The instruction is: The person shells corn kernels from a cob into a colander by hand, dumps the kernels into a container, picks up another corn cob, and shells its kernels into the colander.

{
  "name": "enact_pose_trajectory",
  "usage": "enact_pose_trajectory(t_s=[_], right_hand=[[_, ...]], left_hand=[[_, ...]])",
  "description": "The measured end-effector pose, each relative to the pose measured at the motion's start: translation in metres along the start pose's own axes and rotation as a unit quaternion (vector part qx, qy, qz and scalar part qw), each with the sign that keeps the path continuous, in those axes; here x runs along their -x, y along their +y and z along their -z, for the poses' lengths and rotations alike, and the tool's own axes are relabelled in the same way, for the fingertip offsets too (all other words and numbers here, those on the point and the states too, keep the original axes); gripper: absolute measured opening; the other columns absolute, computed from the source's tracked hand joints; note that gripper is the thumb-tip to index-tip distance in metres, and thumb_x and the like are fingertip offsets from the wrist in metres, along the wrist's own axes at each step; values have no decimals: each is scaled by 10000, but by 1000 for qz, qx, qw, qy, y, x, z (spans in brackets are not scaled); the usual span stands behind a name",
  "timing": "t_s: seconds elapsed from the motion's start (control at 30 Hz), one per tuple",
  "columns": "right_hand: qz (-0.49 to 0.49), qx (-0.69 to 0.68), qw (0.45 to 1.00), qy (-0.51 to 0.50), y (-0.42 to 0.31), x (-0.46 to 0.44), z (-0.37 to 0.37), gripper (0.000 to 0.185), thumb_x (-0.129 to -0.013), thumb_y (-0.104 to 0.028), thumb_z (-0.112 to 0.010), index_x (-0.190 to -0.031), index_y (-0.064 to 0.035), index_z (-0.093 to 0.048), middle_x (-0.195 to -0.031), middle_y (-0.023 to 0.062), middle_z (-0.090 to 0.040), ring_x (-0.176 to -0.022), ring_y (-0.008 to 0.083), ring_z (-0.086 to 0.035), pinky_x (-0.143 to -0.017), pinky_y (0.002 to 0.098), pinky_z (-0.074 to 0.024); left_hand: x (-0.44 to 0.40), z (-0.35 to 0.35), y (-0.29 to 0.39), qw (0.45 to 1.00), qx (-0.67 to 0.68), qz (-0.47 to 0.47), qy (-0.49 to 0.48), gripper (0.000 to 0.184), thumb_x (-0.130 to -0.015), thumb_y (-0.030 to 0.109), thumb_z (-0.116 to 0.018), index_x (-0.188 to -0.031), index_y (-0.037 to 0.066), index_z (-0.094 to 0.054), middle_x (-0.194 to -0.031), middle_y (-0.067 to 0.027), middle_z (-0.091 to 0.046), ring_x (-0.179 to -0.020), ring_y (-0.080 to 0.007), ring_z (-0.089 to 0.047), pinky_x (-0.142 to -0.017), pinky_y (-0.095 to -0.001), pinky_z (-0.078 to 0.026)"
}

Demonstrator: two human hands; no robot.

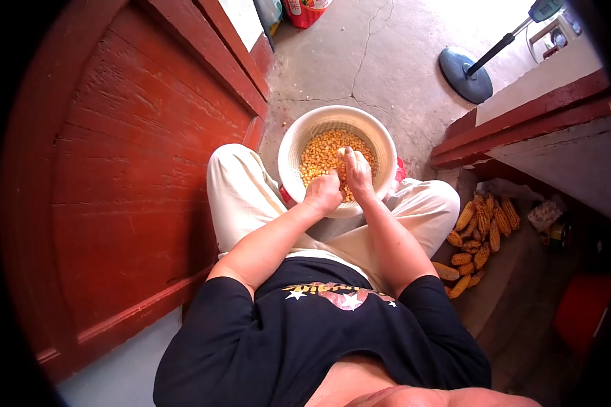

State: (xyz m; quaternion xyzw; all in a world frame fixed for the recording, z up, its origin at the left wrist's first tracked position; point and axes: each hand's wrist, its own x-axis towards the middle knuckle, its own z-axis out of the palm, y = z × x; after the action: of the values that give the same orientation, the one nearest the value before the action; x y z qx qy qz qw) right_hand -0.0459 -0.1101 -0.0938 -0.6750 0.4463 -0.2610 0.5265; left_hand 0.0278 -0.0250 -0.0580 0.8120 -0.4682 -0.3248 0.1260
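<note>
A round, pale plastic basket (290, 159) stands between my knees with loose yellow corn kernels (322, 150) in its bottom. Over the kernels, my right hand (359, 175) has its fingers closed around a corn cob (341, 156), mostly hidden by the hand, with its pale end showing near the fingertips. My left hand (324, 192) is closed just beside it, its thumb side against the cob; the fingers' undersides are out of sight. Both hands are inside the basket's near half, below the rim line in view.
Several unshelled corn cobs (482, 224) lie piled on the floor at my right. A red wooden door (142, 176) stands close on my left. Ahead on the cracked concrete floor are a fan's round base (466, 74) and a red container (305, 12).
</note>
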Motion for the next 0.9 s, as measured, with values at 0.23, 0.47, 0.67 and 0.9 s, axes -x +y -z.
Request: enact_pose_trajectory(t_s=[0.23,0.47,0.67,0.9], right_hand=[[5,-72,997,0,24,-9,-4,411,-927,-374,-395,-859,-13,-580,-743,152,-575,-663,286,-525,-653,373,-422],[15,132,991,-12,-8,6,-2,579,-828,-522,-481,-1087,-5,-456,-888,310,-574,-876,441,-563,-760,483,-432],[-12,151,988,-27,6,-1,-4,430,-901,-418,-402,-825,-16,-533,-746,242,-586,-740,400,-581,-660,448,-441],[9,55,997,60,11,-1,-6,326,-899,-327,-425,-828,-38,-558,-720,211,-584,-698,380,-574,-634,424,-443]], left_hand=[[0,6,2,997,65,37,16,343,-709,242,-599,-925,-19,-545,-844,-254,-609,-835,-376,-603,-760,-433,-475],[-2,3,4,1000,-5,17,20,291,-759,268,-570,-886,7,-546,-803,-222,-624,-779,-354,-621,-714,-432,-490],[-2,3,2,999,-18,-9,39,281,-767,233,-561,-916,-2,-516,-795,-219,-625,-769,-354,-623,-703,-430,-494],[-2,1,-1,999,16,8,31,331,-747,238,-588,-939,-15,-494,-811,-234,-614,-790,-375,-608,-733,-439,-481]])
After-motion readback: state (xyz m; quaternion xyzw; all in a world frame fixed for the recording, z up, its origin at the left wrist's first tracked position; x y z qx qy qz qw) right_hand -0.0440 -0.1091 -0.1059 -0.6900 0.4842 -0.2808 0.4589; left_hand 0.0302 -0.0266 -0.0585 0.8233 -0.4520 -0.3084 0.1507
